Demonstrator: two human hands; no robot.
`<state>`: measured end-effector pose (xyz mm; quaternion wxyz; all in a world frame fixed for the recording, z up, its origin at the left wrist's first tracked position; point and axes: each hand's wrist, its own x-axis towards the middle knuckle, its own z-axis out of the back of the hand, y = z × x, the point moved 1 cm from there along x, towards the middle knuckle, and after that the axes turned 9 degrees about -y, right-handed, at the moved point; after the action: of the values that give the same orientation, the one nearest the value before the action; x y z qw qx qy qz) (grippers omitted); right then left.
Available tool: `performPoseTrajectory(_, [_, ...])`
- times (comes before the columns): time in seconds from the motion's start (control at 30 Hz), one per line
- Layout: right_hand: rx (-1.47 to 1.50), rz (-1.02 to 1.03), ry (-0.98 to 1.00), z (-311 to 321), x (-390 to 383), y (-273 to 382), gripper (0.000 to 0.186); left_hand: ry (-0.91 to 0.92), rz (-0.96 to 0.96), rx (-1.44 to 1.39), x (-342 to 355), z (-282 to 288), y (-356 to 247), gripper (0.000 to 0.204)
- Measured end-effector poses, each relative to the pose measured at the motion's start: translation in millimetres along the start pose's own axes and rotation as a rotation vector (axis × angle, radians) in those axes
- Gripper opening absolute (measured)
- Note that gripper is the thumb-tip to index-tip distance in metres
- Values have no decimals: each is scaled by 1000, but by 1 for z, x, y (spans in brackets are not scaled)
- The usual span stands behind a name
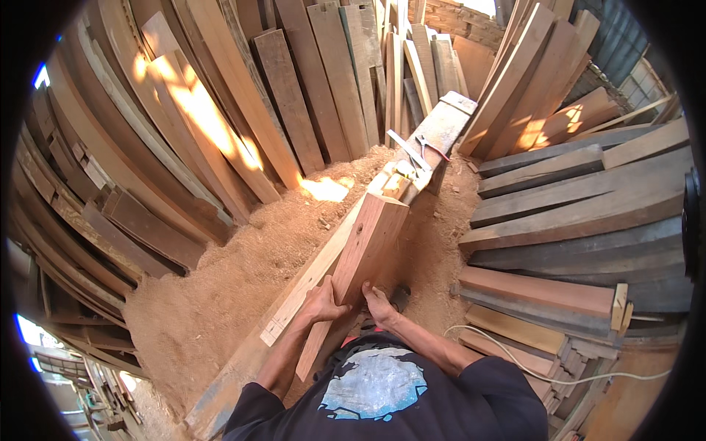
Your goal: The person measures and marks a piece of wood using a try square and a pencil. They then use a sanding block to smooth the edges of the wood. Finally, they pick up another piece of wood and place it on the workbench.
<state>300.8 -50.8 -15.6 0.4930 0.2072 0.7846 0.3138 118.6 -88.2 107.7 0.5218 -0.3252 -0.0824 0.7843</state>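
Left hand [322, 302] clasps left side of squared timber [365, 246] | right hand [379, 304] against opposite face, grip unclear, likely balancing | pliers [434, 148] beyond, likely for clearance

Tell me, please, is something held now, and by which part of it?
A thick wooden beam is held in its nearer half, the left hand on its left side and the right hand on its right.

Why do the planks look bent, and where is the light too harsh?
Head view: fisheye distortion likely bows the leaning planks near the left rim, and the corners go black; there too, sunlight washes out part of a board and a patch of sawdust; the beam looks fairly sharp in that view.
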Motion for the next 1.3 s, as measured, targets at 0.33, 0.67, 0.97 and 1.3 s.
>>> performPoseTrajectory(0.33, [156, -390, 128, 35, 53, 22, 76, -55, 81, -21, 47, -17, -19, 103])
performPoseTrajectory(0.67, [228, -579, 59, 36, 84, 20, 83, 109, 162, 48, 37, -43, 14, 91])
performPoseTrajectory(0.97, [405, -548, 18, 10, 112, 5, 76, 39, 152, 60, 56, -53, 39, 75])
performPoseTrajectory(1.3, [232, -443, -201, -3, 150, -8, 71, -17, 82, 155, 61, -39, 55, 75])
